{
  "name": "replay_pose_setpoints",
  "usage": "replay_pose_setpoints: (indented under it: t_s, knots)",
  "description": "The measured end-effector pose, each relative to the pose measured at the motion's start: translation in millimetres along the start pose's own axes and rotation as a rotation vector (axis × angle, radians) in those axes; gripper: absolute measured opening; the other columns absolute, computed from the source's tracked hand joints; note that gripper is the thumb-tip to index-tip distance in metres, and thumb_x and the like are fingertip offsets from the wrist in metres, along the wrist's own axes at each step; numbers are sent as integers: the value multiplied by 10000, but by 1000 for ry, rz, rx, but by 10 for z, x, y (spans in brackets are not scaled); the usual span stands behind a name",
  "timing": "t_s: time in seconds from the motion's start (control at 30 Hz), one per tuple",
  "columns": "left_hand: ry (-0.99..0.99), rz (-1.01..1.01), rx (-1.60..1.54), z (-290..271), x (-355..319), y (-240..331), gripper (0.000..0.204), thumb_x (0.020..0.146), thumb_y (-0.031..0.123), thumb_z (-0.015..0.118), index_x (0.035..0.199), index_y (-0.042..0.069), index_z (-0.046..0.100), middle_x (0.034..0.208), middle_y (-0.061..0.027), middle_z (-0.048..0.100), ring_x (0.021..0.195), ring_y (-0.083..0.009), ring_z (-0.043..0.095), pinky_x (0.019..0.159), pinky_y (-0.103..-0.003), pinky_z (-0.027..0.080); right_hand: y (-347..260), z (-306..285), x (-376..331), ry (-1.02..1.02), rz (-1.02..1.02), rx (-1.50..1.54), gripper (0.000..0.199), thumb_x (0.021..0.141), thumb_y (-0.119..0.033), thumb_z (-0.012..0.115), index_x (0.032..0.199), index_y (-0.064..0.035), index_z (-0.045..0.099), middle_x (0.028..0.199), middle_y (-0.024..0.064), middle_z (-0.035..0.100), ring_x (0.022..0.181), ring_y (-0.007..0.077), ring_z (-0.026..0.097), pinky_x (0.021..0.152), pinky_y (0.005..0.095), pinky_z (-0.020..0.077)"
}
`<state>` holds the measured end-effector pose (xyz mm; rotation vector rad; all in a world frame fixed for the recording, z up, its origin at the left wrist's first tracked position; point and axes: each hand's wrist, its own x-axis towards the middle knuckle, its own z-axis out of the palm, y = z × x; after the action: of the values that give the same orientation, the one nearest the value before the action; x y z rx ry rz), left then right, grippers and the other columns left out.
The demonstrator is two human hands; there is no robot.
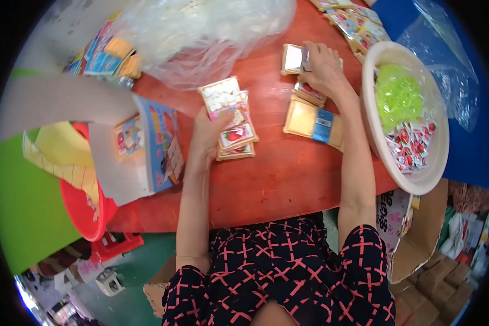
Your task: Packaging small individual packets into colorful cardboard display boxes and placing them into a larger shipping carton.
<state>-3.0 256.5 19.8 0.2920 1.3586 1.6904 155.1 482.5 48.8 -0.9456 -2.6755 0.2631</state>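
My left hand (pixel 207 133) rests on a fanned stack of small flat packets (pixel 236 136) with strawberry pictures, lying on the red table (pixel 277 179). The top packet (pixel 221 96) holds white pieces behind a clear window. My right hand (pixel 323 68) reaches farther out and grips a small packet (pixel 305 58) next to a tan tray with a white panel (pixel 292 58). Under my right wrist lie more tan packets (pixel 309 95) and a wider tan card with a blue label (pixel 315 122).
A cream bowl (pixel 418 182) on the right holds green plastic pieces (pixel 397 95) and small red-and-white sachets (pixel 413 146). A big clear plastic bag (pixel 201 32) lies at the far edge. Blue printed boxes (pixel 160 141), a red basin (pixel 84 212) and cardboard boxes (pixel 424 239) stand around.
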Motion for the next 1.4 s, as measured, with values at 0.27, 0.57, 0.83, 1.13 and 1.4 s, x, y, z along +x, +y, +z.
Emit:
replay_pose_setpoints:
  t_s: [0.27, 0.57, 0.83, 1.13, 1.4]
  knots:
    - [-37, 0, -67, -171, -330, 16, 362, 789, 31, 626, 1096, -37, 448, 1019, -140, 583, 844, -185, 609, 700, -324, 532, -1004, -382, -699, 25, -714, -70, 566, 692, -117, 597, 1229, -81, 421, 1256, 117, 430, 1199, 277, 393, 1000, 479, 299]
    - [-373, -204, -193, -208, -426, 2, 650, 808, 484, 552, 1228, 7, 417, 1161, -97, 531, 1064, -190, 522, 892, -341, 442, -1265, -171, -972, -164, -1010, 92, 429, 751, -120, 486, 1180, -126, 493, 1345, 81, 390, 1265, 233, 348, 1042, 434, 299]
    - [-235, -270, -217, -71, -439, -64, 411, 824, 180, 592, 1152, -21, 449, 944, -150, 601, 788, -237, 635, 653, -390, 565, -603, -300, -1303, 134, -193, -148, 766, 567, -70, 738, 1255, -58, 402, 1207, 159, 473, 1073, 352, 473, 892, 427, 415]
    - [-232, -251, -372, -25, -521, -106, 390, 808, 150, 613, 1123, -22, 459, 929, -145, 603, 772, -229, 635, 643, -366, 558, -572, -449, -1233, -98, 239, 197, 387, 853, -145, 522, 1198, -10, 409, 872, 187, 603, 832, 335, 581, 792, 402, 457]
    - [-235, -194, -478, 66, -573, -130, 450, 810, 189, 625, 1158, -30, 442, 991, -167, 594, 832, -258, 630, 693, -390, 552, -472, -75, -1157, 10, 303, 1274, 292, 881, -147, 489, 1114, 29, 502, 948, 42, 598, 828, 80, 549, 738, 215, 435]
